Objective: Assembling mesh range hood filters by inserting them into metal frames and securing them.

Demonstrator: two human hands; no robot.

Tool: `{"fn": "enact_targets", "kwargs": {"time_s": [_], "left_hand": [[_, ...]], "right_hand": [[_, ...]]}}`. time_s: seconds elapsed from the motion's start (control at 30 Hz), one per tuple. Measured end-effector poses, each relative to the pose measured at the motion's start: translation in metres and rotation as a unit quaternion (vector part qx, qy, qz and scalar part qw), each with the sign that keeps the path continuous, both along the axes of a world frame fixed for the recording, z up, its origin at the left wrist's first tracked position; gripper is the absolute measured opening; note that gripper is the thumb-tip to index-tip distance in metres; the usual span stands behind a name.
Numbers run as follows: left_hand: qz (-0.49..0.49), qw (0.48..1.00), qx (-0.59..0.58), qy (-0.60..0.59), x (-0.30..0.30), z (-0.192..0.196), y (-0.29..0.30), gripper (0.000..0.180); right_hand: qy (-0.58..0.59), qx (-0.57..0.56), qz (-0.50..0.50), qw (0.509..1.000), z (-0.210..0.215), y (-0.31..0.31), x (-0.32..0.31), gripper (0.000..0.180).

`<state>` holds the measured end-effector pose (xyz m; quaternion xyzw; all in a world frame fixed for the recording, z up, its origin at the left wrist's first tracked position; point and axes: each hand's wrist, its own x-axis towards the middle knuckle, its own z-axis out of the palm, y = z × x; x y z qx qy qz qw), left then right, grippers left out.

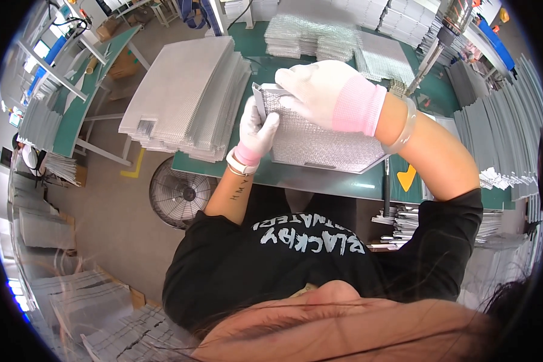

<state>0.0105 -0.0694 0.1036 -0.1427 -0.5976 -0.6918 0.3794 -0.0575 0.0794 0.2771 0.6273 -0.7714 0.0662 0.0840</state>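
A silvery metal-mesh panel (320, 143) with a thin grey frame along its edges lies tilted in front of me, its near edge above the green table (320, 181). My left hand (257, 130), in a white glove with a pink cuff, closes on the panel's left side, thumb on the mesh. My right hand (326, 93), gloved the same way, reaches across the far side with its fingers bent at the far left corner. There a grey frame strip (259, 101) stands up between the hands. The right palm hides part of the panel's far edge.
Left of the panel rises a tall stack of mesh sheets (178, 90). More mesh pieces (311, 36) sit at the back. A drill-like tool (455, 21) hangs at the upper right. Grey strips (495, 127) crowd the right side. A floor fan (184, 192) stands below the table's left end.
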Motion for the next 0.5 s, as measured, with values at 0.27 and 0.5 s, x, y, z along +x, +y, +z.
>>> {"fn": "enact_targets", "kwargs": {"time_s": [0.27, 0.5], "left_hand": [[0.173, 0.949, -0.264, -0.026, 0.007, 0.046, -0.006, 0.033], [0.068, 0.835, -0.546, -0.018, 0.011, 0.170, 0.015, 0.028]], "right_hand": [[0.019, -0.063, -0.010, 0.998, 0.024, 0.025, 0.006, 0.017], [-0.120, -0.293, -0.084, 0.945, 0.012, 0.104, 0.031, 0.016]]}}
